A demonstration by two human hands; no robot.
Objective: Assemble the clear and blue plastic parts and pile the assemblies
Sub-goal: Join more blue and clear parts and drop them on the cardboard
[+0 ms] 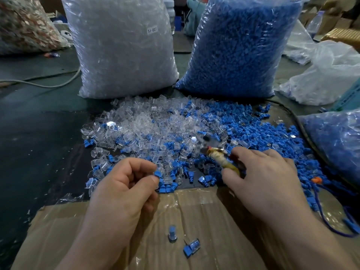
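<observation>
Loose clear plastic parts point(148, 125) and blue plastic parts point(259, 133) lie heaped on the dark table. My left hand point(126, 184) pinches a small blue part point(157, 174) between thumb and forefinger, near the heap's front edge. My right hand point(265, 176) grips a taped, yellowish tool point(220, 158), its blurred tip pointing into the heap. Two finished assemblies, one upright point(172, 233) and one lying point(191, 246), rest on the cardboard point(204, 211) between my forearms.
A tall bag of clear parts point(124, 47) and a tall bag of blue parts point(239, 47) stand behind the heap. Another bag of blue parts point(337, 141) lies at right, beside crumpled plastic bags point(327, 78). A cable point(48, 82) crosses the table at left.
</observation>
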